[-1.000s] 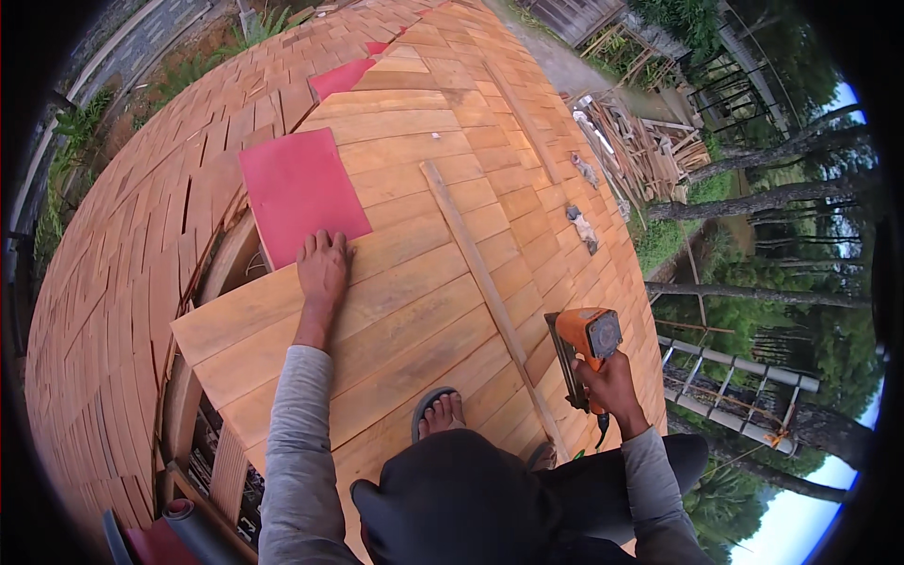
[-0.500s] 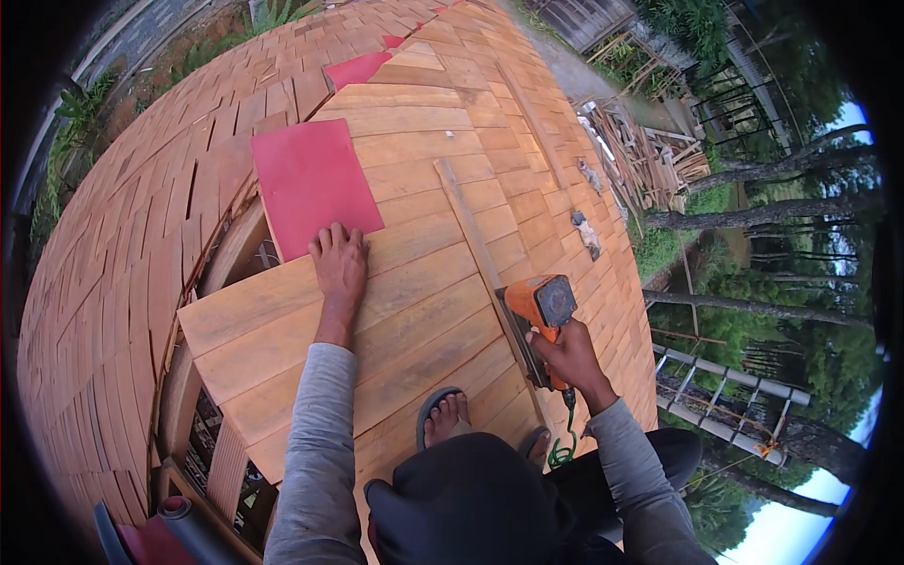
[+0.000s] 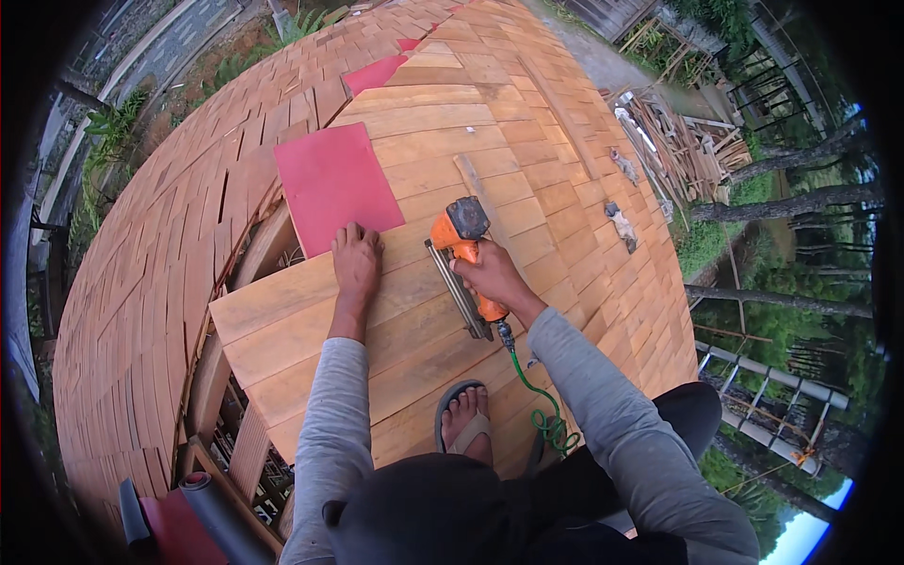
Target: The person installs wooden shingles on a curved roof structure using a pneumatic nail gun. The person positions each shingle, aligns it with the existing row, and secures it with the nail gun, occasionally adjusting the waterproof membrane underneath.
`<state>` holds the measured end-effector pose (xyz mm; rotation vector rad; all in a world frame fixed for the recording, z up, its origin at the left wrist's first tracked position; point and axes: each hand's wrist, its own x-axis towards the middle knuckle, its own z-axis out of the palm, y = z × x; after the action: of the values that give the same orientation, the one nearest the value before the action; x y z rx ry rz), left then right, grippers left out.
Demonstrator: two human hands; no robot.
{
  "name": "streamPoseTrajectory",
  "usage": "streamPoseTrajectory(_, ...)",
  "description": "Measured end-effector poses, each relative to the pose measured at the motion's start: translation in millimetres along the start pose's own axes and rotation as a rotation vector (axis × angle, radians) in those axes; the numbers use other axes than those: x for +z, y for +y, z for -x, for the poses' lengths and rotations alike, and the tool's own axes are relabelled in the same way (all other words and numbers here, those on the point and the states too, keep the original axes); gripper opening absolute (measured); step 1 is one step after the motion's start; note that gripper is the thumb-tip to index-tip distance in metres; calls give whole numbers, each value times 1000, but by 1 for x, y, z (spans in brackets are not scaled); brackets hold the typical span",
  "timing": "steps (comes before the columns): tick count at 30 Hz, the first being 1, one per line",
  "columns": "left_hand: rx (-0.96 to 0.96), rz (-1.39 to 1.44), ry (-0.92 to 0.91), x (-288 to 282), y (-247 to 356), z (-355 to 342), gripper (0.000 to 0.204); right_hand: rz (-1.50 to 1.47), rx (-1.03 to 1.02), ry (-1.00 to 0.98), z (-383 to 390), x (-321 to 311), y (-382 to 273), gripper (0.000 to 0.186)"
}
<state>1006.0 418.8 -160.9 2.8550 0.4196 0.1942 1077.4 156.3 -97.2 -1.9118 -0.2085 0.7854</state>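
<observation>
My left hand (image 3: 358,264) rests with its fingers slightly bent on the lower edge of a red rectangular sheet (image 3: 337,177) and the wooden shingle just below it. The sheet lies across the roof's ridge gap and the shingles beside it. In my right hand (image 3: 497,275) is an orange and black nail gun (image 3: 444,229), gripped round its handle and held over the shingles to the right of my left hand. A green coiled air hose (image 3: 527,381) runs from its handle end down past my feet. Whether its nose touches the wood I cannot tell.
Overlapping wooden shingles (image 3: 151,301) cover the curved roof. A long wooden strip (image 3: 482,196) lies beyond the gun. An open gap with beams (image 3: 209,391) runs along the left, near a dark-and-red roll (image 3: 221,513). My sandalled foot (image 3: 466,419) stands below. A ladder (image 3: 767,386) is at right.
My right hand has lifted the nail gun off the wooden strip and brought it left and up, nearer my left hand. The left hand stays at the red sheet's edge; the view has shifted slightly.
</observation>
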Motion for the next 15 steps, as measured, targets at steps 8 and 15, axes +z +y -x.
streamPoseTrajectory(8, 48, 13, 40, -6, 1, 1, 16, 80, 56, -51, -10, -2, -8, 30)
streamPoseTrajectory(15, 28, 75, 9, -4, -6, 4, 17, 186, -21, -7, -33, 10, -24, 26)
